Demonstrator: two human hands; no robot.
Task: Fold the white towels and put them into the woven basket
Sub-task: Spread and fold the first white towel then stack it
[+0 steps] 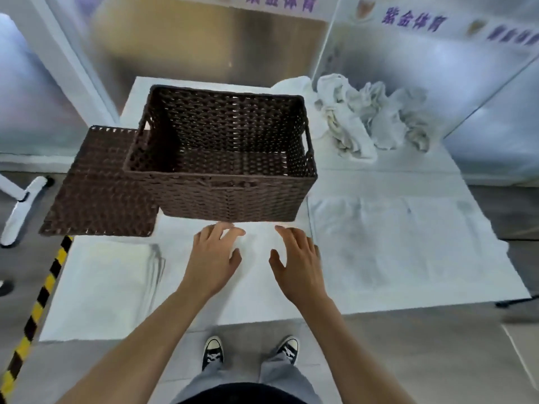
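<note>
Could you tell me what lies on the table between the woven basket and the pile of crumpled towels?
Nothing: in the head view, only bare white table covering separates the woven basket from the crumpled towels.

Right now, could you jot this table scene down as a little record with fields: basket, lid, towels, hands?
basket: dark brown woven rectangular basket, open, nothing visible inside
lid: flat brown woven lid lying at the basket's left side
crumpled towels: heap of white towels behind and right of the basket
flat towel: white towel spread right of the hands
folded stack: white folded towels at front left
left hand: open, holding nothing
right hand: open, holding nothing
</note>
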